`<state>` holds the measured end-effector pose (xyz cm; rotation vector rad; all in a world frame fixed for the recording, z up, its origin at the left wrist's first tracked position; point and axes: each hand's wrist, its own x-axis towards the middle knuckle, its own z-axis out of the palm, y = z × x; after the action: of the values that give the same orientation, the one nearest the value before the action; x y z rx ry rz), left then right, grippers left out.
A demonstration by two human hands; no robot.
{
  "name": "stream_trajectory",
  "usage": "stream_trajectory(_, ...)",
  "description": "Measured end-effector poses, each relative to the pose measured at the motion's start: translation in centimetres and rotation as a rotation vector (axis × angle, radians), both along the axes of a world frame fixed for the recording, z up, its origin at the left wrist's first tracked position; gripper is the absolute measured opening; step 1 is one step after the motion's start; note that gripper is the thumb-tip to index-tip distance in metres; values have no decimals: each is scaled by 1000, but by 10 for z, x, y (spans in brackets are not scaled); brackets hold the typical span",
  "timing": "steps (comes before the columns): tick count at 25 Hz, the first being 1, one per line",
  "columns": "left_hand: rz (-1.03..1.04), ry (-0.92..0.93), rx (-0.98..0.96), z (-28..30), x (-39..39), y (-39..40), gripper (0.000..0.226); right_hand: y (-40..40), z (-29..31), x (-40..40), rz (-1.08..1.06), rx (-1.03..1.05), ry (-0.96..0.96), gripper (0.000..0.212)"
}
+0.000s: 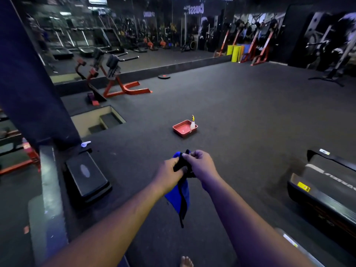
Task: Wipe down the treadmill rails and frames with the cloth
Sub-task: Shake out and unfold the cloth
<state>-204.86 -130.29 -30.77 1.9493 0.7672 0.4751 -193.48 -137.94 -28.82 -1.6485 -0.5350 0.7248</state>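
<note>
Cloth, blue with dark edging: gripped by both hands together, left hand and right hand curled round its bunched top, remainder hanging below. Red tray with spray bottle: on floor beyond the hands. Treadmill: right of the hands; belt lettering unreadable. Mirrored "CROSSF" wall lettering: far beyond.

Dark rubber gym floor everywhere. Out in the middle sits a shallow red plastic tray with a clear spray bottle with a yellow nozzle standing in its right corner. Orange-framed bench machine by the mirror wall, black aerobic step platform on the left, rolled yellow mats way back.
</note>
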Motion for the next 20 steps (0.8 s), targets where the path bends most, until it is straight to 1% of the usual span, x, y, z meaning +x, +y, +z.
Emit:
stream_trajectory(2, -3, 103, 65, -6, 38, 50, 47, 51, -9, 42, 38, -1, 61, 18)
stream_trajectory(3, 27, 147, 94, -6, 58, 74, 53, 75, -13, 65, 73, -15, 97, 19)
stream_trajectory(4, 63, 188, 132, -6, 74, 93, 51, 92, -14, 82, 108, -33, 113, 20)
stream_trajectory(5, 103, 219, 167, -6, 91, 112, 45, 110, -16, 102, 128, -66, 86, 25)
stream_trajectory(6, 140, 240, 194, -5, 110, 133, 42, 132, -20, 126, 121, -112, -13, 31)
stream_trajectory(7, 167, 245, 208, -3, 127, 153, 42, 150, -24, 149, 100, -171, -172, 38)
stream_trajectory(8, 188, 245, 219, 1, 142, 171, 42, 167, -27, 171, 76, -212, -332, 37)
stream_trajectory(9, 202, 233, 227, 4, 154, 189, 40, 179, -27, 191, 85, -171, -430, 26)
stream_trajectory(10, 199, 203, 223, 6, 165, 207, 37, 190, -26, 208, 163, -89, -494, 15)
stream_trajectory(12, 158, 135, 192, 16, 183, 237, 30, 207, -27, 234, 380, 41, -666, 25)
stream_trajectory(13, 149, 108, 182, 23, 191, 253, 27, 218, -27, 246, 463, 50, -728, 28)
stream_trajectory(15, 168, 66, 153, 37, 208, 284, 21, 240, -19, 264, 530, 74, -773, 28)
stream_trajectory(18, 156, 32, 104, 45, 232, 326, 17, 278, -8, 284, 469, 254, -808, 18)
stream_trajectory(20, 101, 37, 143, 44, 245, 356, 17, 301, 1, 293, 471, 340, -747, 19)
